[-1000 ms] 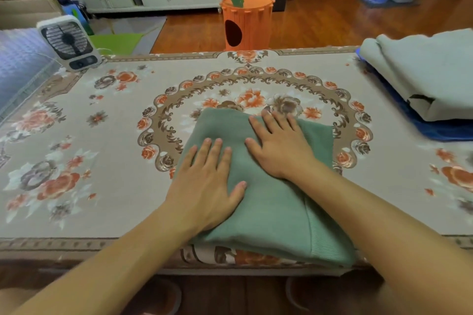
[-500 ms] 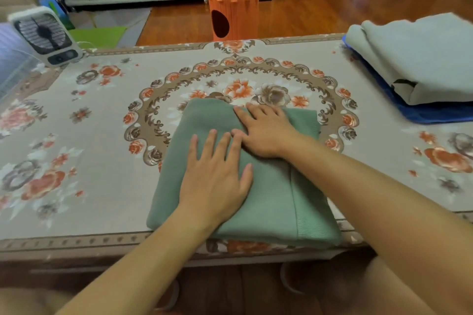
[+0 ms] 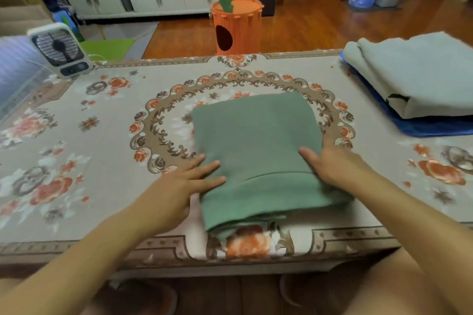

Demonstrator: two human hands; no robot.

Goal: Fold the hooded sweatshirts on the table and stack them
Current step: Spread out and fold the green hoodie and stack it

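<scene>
Change: half a second ago we have both palms flat on top of the green sweatshirt (image 3: 256, 151); now our left hand (image 3: 184, 181) sits at its left edge and our right hand (image 3: 330, 163) at its right edge.
Meaning: we judge the smoothing done and the bundle folded; the move to the sides reads as getting ready to lift it.
Left grip: fingers straight and spread, tips touching the sweatshirt's left side, pinching nothing.
Right grip: thumb on top of the cloth; the other fingers are hidden at the edge, so we cannot tell whether they curl under.
Place: the sweatshirt lies on the counter (image 3: 76, 212), its near end at the counter's near rim.
Axis: its long axis runs away from us, ribbed hem toward us, slightly skewed.
Stack: the grey sweatshirt (image 3: 414, 71) on a blue one (image 3: 430, 126) lies well to the right of the green sweatshirt.
</scene>
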